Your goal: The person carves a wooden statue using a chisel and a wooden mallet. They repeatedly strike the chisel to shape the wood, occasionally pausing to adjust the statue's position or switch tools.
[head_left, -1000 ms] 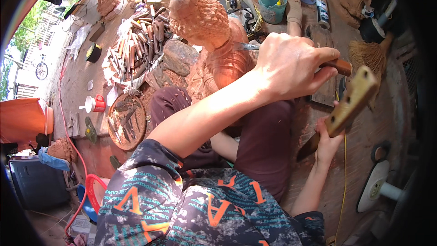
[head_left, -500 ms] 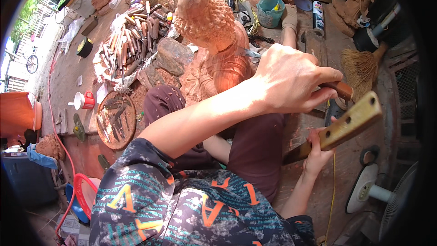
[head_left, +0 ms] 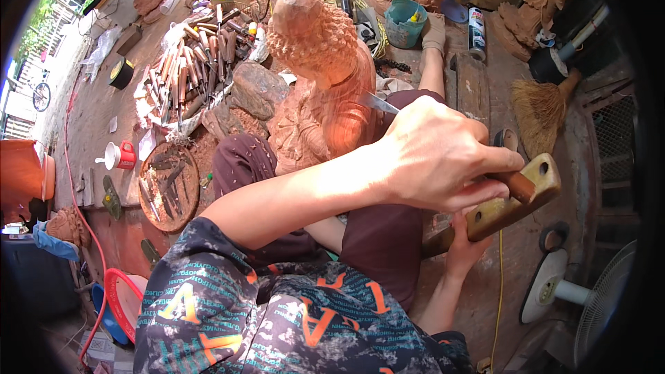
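Observation:
A reddish-brown carved figure (head_left: 350, 118) with a smooth round head top and curly texture stands before my knees. My left hand (head_left: 443, 156) reaches across to the right, closed around a chisel. The chisel's blade (head_left: 379, 102) points at the figure's right side, and its brown handle (head_left: 521, 187) sticks out past my fingers. Below it, my right hand (head_left: 463, 246) grips a yellowish bar (head_left: 495, 219) with dark round holes. In the picture the bar's broad end overlaps the handle's butt; whether they touch I cannot tell.
Many wooden-handled tools (head_left: 190, 73) lie heaped at left, near a round tray (head_left: 190, 208) with more tools. A teal bucket (head_left: 404, 28), a spray can (head_left: 476, 34) and a straw broom (head_left: 537, 114) stand at far right. A fan (head_left: 609, 305) stands at near right.
My left hand with the chisel sits lower in the picture. The bar in my right hand has come close to the chisel's handle end, where a gap showed before.

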The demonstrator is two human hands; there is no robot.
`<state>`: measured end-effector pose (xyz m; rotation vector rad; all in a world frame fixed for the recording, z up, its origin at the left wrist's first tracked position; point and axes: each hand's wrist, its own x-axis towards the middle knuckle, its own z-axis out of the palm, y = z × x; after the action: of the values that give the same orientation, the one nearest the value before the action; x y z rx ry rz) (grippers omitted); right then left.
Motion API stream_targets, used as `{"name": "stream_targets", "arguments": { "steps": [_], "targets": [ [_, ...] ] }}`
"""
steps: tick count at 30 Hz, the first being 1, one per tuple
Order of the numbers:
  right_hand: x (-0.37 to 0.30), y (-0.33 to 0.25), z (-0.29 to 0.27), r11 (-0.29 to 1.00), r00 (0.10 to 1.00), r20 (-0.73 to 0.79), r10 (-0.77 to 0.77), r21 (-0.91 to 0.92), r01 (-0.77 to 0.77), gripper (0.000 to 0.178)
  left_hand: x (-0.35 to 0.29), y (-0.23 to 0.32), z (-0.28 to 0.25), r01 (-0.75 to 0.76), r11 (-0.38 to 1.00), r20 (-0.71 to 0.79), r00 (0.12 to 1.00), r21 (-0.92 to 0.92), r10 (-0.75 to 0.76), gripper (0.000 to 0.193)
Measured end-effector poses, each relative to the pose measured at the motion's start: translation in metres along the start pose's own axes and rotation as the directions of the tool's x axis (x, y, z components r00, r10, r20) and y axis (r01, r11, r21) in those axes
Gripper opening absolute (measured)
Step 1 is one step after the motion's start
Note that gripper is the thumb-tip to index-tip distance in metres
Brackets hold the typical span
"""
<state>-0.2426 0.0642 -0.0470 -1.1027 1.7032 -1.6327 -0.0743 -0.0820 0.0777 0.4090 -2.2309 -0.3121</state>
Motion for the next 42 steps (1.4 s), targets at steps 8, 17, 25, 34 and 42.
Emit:
{"name": "stream_targets", "arguments": {
  "steps": [8, 17, 25, 34, 42],
  "targets": [
    [0.004, -0.017, 0.003, 0.997, 0.997, -0.044, -0.060, 0.045, 0.062, 0.056, -0.003, -0.008, -0.002, 0.023, 0.999, 0.024, 0.999, 0.032, -0.024, 0.032],
    [0.001, -0.022, 0.006, 0.985, 0.984, -0.070, -0.167, -0.059, 0.163, 0.052, -0.003, -0.008, -0.004, 0.028, 1.000, 0.017, 0.999, -0.006, -0.028, 0.030],
    [-0.008, -0.019, 0.005, 0.978, 0.977, -0.129, -0.168, -0.146, 0.149, 0.046, -0.008, -0.008, -0.007, 0.018, 0.999, 0.020, 1.000, -0.038, -0.017, 0.029],
    [-0.008, -0.019, 0.009, 0.908, 0.937, -0.119, -0.330, -0.312, 0.280, 0.035, -0.010, -0.006, -0.008, 0.024, 0.996, 0.006, 1.000, -0.087, -0.024, 0.030],
    [-0.012, -0.019, 0.020, 0.918, 0.927, -0.195, -0.322, -0.305, 0.254, 0.036, -0.010, -0.004, -0.015, 0.013, 0.989, 0.021, 1.000, -0.145, -0.010, 0.031]
  ]
}}
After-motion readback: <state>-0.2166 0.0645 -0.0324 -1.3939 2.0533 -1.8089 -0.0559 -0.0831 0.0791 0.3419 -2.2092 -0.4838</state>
